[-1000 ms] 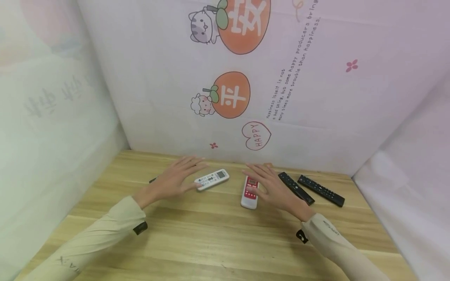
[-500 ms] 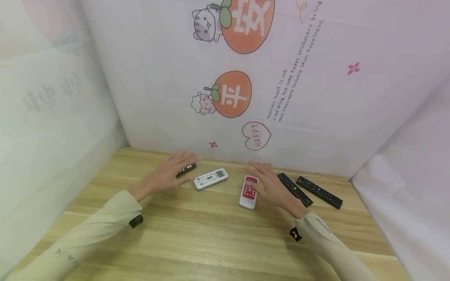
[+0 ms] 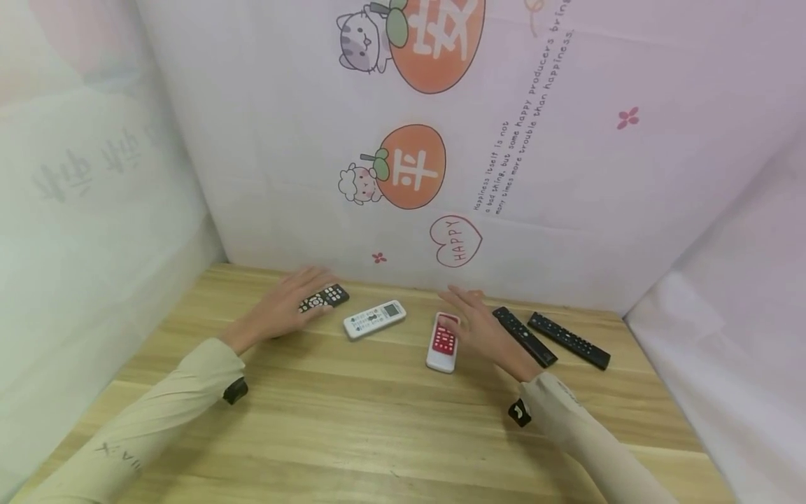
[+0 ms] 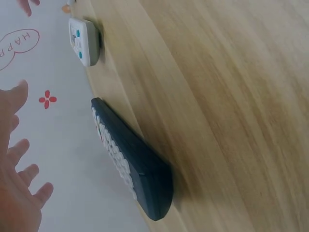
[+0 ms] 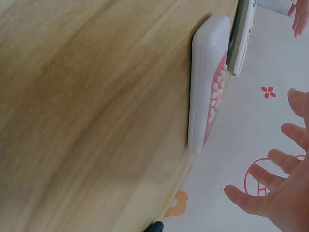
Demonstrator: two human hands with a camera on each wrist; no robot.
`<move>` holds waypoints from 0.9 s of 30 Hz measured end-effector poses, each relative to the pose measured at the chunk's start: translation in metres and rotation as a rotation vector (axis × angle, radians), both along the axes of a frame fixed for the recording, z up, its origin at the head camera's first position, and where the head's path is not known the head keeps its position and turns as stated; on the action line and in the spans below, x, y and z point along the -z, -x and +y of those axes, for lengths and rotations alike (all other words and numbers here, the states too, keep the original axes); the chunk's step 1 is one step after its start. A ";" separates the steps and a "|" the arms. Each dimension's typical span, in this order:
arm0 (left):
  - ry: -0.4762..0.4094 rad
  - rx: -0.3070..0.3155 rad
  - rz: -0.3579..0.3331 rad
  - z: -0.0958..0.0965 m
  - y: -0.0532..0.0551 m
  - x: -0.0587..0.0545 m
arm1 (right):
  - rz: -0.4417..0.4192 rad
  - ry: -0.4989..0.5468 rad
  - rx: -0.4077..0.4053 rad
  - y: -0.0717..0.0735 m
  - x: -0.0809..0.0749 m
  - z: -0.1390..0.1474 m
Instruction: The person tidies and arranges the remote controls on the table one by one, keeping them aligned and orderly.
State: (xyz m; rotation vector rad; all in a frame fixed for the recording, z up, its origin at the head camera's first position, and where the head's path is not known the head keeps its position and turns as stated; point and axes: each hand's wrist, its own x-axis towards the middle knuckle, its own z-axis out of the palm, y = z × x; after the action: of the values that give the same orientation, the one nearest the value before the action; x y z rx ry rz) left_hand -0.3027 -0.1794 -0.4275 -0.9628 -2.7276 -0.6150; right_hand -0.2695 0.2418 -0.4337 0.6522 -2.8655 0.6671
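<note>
Enclosed by three walls (image 3: pixel 554 238): one wooden table (image 3: pixel 390 434). Over it, one left hand (image 3: pixel 283 304) and one right hand (image 3: pixel 486 334) — both with outstretched fingers. Below, five in all — two black remotes (image 3: pixel 525 337) at right, one red-and-white remote (image 3: pixel 443 343) near the right hand, one white remote (image 3: pixel 375 320) mid-row, a third black remote (image 3: pixel 334 295) beneath the left hand.

I hold the left hand (image 3: pixel 280 308) and, to its right, the right hand (image 3: pixel 483 333), fingers (image 5: pixel 268 178) spread, forearms (image 3: pixel 157 402) behind.
</note>
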 end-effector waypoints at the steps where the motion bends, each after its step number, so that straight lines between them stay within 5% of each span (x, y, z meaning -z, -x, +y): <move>1: -0.003 -0.004 -0.005 -0.001 0.000 0.001 | -0.008 -0.001 0.007 0.000 0.000 0.000; 27: 0.011 -0.090 -0.039 -0.027 0.014 0.017 | -0.049 0.013 0.127 0.009 0.019 0.005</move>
State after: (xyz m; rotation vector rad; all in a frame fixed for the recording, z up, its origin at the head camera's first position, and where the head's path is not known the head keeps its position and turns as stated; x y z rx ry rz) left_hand -0.3163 -0.2069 -0.4441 -0.8343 -2.7936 -0.6094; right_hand -0.2790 0.2472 -0.4530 0.4528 -2.9145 0.6907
